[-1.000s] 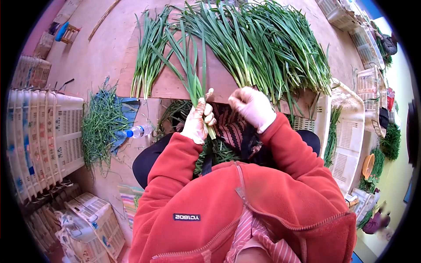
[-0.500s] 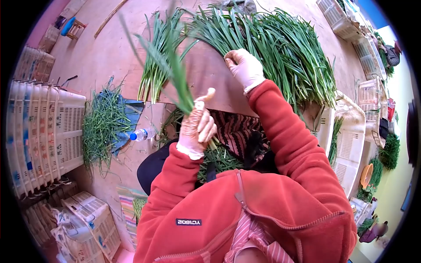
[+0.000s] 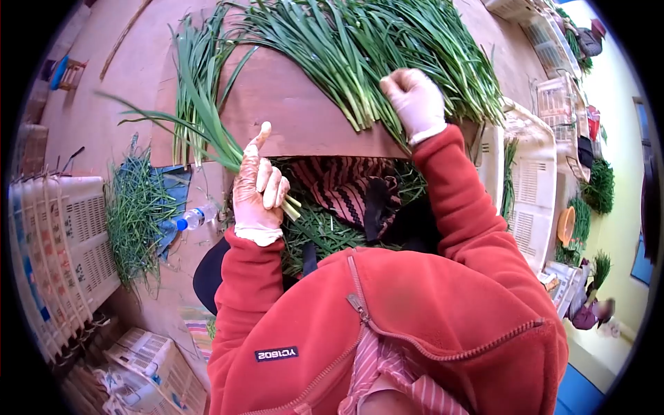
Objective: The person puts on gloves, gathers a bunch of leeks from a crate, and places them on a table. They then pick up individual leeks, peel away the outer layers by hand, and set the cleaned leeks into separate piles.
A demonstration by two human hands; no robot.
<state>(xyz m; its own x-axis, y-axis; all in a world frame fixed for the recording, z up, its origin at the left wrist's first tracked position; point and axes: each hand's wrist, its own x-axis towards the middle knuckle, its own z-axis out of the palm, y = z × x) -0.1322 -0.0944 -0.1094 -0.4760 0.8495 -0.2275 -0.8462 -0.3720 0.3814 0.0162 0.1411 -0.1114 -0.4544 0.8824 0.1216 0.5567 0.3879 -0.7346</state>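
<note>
My left hand (image 3: 257,187) wears a pale, stained glove and is closed round a small bunch of garlic chives (image 3: 220,142). Its pale stalk ends poke out below the fingers, and the leaves reach to the upper left. My right hand (image 3: 417,104), gloved too, rests at the stalk side of a large pile of garlic chives (image 3: 332,55). Its fingers are curled in; whether a stalk is pinched there is hidden. A smaller bundle of chives (image 3: 190,90) lies left of the pile on a reddish-brown board (image 3: 283,104).
Loose trimmings (image 3: 138,214) lie on a blue cloth beside a water bottle (image 3: 197,218). White crates (image 3: 83,235) are stacked at left, and another crate (image 3: 532,173) stands at right. A striped cloth (image 3: 339,187) and more trimmings cover my lap. A person (image 3: 588,315) is at far right.
The view has shifted, so the scene sits further left. My left hand has moved left, and its chives swing down leftward. My right hand has moved right along the pile.
</note>
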